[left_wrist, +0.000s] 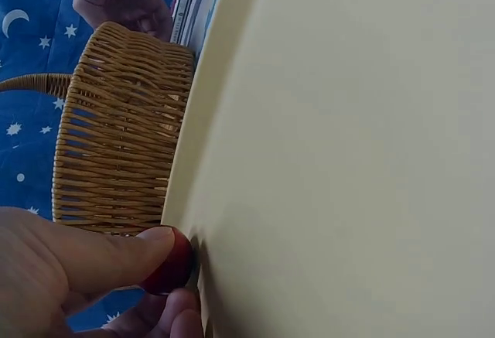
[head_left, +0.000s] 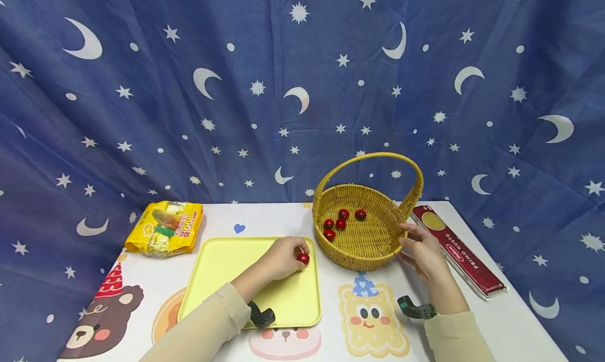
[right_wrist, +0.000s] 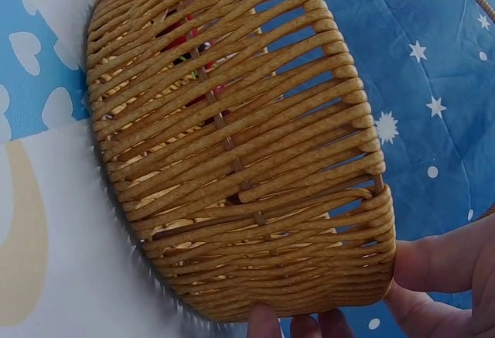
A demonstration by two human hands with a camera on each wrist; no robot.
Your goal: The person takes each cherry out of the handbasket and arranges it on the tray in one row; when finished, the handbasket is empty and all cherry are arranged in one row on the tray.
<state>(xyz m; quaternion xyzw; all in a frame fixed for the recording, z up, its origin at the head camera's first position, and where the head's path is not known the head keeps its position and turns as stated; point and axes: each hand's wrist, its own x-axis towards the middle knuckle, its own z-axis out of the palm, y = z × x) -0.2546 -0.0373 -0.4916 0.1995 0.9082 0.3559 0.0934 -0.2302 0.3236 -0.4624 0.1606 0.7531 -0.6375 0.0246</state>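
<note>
My left hand (head_left: 282, 259) is over the right part of a yellow tray (head_left: 222, 270). Between its thumb and fingers it pinches a small round dark red fruit (head_left: 303, 258), held close by the tray's raised edge in the left wrist view. A woven basket (head_left: 354, 254) with a tall arched handle stands beyond the tray to the right. Several similar red fruits (head_left: 341, 224) lie inside it, toward its left side. My right hand (head_left: 424, 250) holds the basket's right side, thumb at the rim and fingers against the outer wall (right_wrist: 232, 199).
A yellow snack bag (head_left: 165, 228) lies at the back left of the table. To the basket's right is a long dark red packet (head_left: 458, 249). Cartoon figures are printed on the white table surface (head_left: 378, 320). A blue curtain (head_left: 302, 89) with stars and moons hangs behind.
</note>
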